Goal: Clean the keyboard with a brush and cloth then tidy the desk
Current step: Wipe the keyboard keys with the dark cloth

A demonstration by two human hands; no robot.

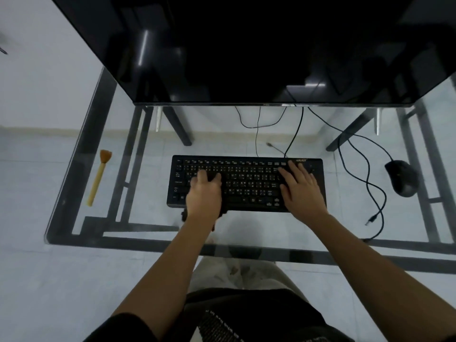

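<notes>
Reaching out over the near rim of the glass desk [53, 218], both bare forearms are stretched forward, and both hands are laid on the black keyboard [246, 183]. The left hand [203, 193] is set palm down on the keyboard's left part, its fingers [203, 175] bent over the keys. A dark cloth [183, 215] is gripped beneath it, with only scraps seen poking out by the wrist at the keyboard's near edge. The rest of the cloth is hidden under the palm. The right hand [301, 191] is laid flat on the keyboard's right part, nothing held, fingers straight and slightly spread, the fingertips near the far row of keys.

Well apart to the left, a brush [98, 177] with a pale handle and orange-brown bristles is left lying on the glass, untouched, bristles pointed away. To the right of the keyboard a black mouse [402, 178] is placed, with a loose black cable [367, 169] looped between the two. Farthest back, a dark monitor [246, 45] is stood over the desk.
</notes>
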